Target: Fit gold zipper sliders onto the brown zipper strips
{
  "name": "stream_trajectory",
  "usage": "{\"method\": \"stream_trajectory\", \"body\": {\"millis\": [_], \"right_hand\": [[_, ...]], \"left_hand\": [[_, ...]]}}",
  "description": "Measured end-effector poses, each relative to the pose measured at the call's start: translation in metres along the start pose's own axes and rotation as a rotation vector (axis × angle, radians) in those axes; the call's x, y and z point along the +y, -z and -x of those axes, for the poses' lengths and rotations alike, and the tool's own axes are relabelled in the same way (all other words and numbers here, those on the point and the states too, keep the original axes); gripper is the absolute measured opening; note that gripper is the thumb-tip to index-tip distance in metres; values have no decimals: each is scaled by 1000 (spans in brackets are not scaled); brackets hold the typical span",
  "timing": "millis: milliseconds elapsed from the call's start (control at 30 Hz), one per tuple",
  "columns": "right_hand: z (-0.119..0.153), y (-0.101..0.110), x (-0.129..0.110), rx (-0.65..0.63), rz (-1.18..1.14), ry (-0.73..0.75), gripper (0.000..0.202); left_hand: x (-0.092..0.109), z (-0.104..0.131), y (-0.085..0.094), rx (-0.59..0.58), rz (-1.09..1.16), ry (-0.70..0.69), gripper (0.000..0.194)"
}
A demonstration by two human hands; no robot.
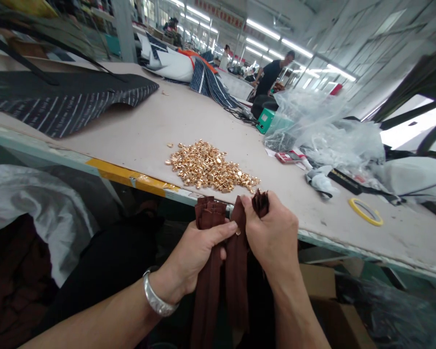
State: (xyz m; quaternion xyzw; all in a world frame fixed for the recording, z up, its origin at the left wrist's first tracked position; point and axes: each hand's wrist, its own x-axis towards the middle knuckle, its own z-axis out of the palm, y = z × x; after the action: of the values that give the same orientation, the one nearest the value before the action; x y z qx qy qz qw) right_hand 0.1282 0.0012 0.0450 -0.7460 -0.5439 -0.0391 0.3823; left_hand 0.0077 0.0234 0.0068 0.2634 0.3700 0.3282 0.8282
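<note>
My left hand (192,249), with a silver bangle on its wrist, is closed around a bundle of brown zipper tapes (208,286) that hang below the table edge. Its thumb reaches across to a small gold piece (238,232), apparently a zipper slider, against a single brown zipper tape (237,276). The top of that single tape is pinched in my right hand (276,237), whose fingers also wrap around a folded brown bunch (260,202). Just beyond both hands, a heap of small gold zipper sliders (210,167) lies on the table.
The table (131,116) carries dark striped fabric (76,109) at left. On its right are clear plastic bags (323,126), a green box (265,120) and a yellow tape roll (365,212). Cardboard boxes (318,281) sit below. A person (271,77) stands farther back.
</note>
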Motion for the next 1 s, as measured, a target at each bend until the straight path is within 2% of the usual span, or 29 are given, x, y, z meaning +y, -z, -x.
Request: {"method": "stream_trajectory", "body": {"millis": [100,167,300,367,433,533,633,733,900,1000], "right_hand": [[-6,2,-2,-117,-249,-67,17],[-2,4,-2,-248,-447,-106,14],[11,14,3,-525,-637,-150,25],[14,21,11,-591,-672,-215,28],[11,27,19,-561,-655,-290,33],[-3,31,28,-354,-460,-304,36],[-25,28,27,-232,28,-199,28],[-46,20,21,-264,380,-117,28],[-67,2,18,-365,526,-76,27],[-66,4,18,-376,538,-10,26]], "left_hand": [[2,0,-2,-20,2,-24,14],[2,3,-3,-37,-16,-22,12],[-4,13,1,-112,-110,0,11],[-7,17,6,-145,-151,0,12],[-8,19,11,-156,-180,12,15],[-5,17,19,-147,-156,56,17],[-2,15,23,-128,-156,57,18],[-1,14,24,-128,-171,50,17],[-1,15,23,-113,-175,50,18],[-2,16,23,-97,-182,38,14]]}}
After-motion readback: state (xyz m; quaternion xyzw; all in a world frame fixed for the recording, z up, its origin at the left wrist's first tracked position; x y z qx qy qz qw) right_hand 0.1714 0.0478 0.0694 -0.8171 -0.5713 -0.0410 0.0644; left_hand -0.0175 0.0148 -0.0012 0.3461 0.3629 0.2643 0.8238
